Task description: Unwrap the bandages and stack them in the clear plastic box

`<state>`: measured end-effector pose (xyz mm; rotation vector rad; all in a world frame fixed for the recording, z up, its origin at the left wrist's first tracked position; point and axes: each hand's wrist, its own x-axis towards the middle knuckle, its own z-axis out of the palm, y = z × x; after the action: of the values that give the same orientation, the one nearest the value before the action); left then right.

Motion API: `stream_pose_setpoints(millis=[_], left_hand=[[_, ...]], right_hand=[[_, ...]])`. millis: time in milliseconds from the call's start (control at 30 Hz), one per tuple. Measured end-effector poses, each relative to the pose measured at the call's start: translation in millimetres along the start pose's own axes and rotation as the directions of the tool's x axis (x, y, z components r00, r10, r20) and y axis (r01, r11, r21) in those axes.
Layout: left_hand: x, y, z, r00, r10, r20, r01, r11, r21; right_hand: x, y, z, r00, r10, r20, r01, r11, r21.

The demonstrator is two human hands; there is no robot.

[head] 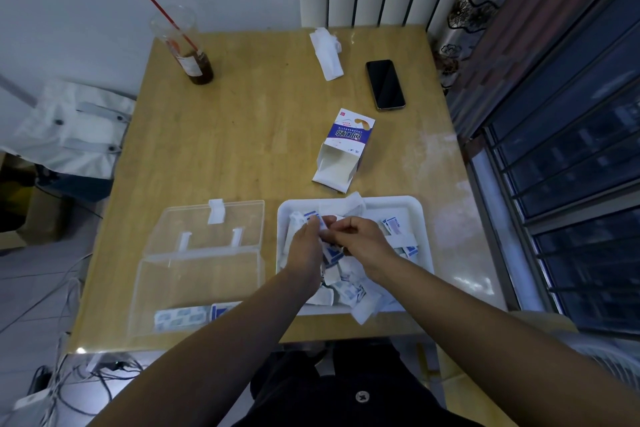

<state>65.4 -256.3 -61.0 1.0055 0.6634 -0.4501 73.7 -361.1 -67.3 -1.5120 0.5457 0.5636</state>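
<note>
I see a pale honey-coloured wooden table (pixel 242 135). The tray (pixel 420 218) is white, and the bandage wrappers (pixel 346 291) heaped in it are white with blue printed blocks. The clear plastic box (pixel 194 274) is see-through with a frosted white latch. The bandages (pixel 181 317) inside it are white with a light blue pattern. The carton (pixel 349 139) is white with a blue band and a small red square. The phone (pixel 385 84) is black. The cup (pixel 187 45) is clear, holding dark brown liquid and a red straw (pixel 162 10).

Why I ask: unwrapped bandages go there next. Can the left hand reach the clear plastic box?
Probably yes. The clear plastic box lies open just left of the left hand, nothing between; it pinches a wrapper.
</note>
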Motion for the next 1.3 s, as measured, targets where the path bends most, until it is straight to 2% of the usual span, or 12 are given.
stream_pose_setpoints(millis=[100, 167, 267, 400, 533, 700, 767, 867, 967, 1033, 1167, 1300], left_hand=[[0, 4, -4, 0.996, 0.079, -0.045, -0.077, 0.996, 0.053], [1, 9, -6, 0.995, 0.092, -0.038, -0.087, 0.990, 0.112], [8, 10, -10, 0.984, 0.163, -0.066, -0.140, 0.953, 0.269], [18, 9, -19, 0.960, 0.276, -0.040, -0.207, 0.803, 0.558], [21, 3, -19, 0.974, 0.217, 0.068, -0.187, 0.594, 0.782], [23, -2, -12, 0.979, 0.185, 0.089, -0.179, 0.561, 0.808], [22, 0, -11, 0.986, 0.154, 0.069, -0.146, 0.576, 0.804], [19, 5, -18, 0.977, 0.181, 0.110, -0.186, 0.482, 0.856], [12, 14, -26, 0.938, 0.217, 0.272, -0.329, 0.304, 0.894], [7, 23, -29, 0.927, 0.224, 0.300, -0.358, 0.296, 0.885], [4, 41, -54, 0.900, 0.274, 0.339, -0.382, 0.122, 0.916], [-11, 54, -92, 0.886, 0.354, 0.301, -0.371, 0.151, 0.916]], right_hand=[[-4, 0, -4, 0.987, 0.095, 0.127, -0.078, 0.988, -0.131], [-6, 0, -8, 0.963, 0.122, 0.239, -0.089, 0.985, -0.147], [-8, -3, -14, 0.977, 0.064, 0.203, -0.026, 0.982, -0.186], [-3, -1, -26, 0.996, 0.021, 0.087, 0.008, 0.946, -0.325], [0, -3, -33, 0.996, -0.001, 0.094, 0.031, 0.948, -0.317], [5, -3, -37, 0.988, -0.084, 0.131, 0.139, 0.854, -0.502], [5, -1, -34, 0.981, -0.077, 0.176, 0.154, 0.862, -0.483], [5, -4, -30, 0.986, -0.050, 0.160, 0.105, 0.929, -0.356], [7, -7, -25, 0.986, -0.096, 0.139, 0.139, 0.927, -0.350], [7, -9, -20, 0.982, -0.134, 0.136, 0.175, 0.915, -0.364], [-2, -16, 0, 0.954, -0.166, 0.248, 0.254, 0.887, -0.385], [-9, -20, 26, 0.920, -0.224, 0.322, 0.350, 0.837, -0.420]])
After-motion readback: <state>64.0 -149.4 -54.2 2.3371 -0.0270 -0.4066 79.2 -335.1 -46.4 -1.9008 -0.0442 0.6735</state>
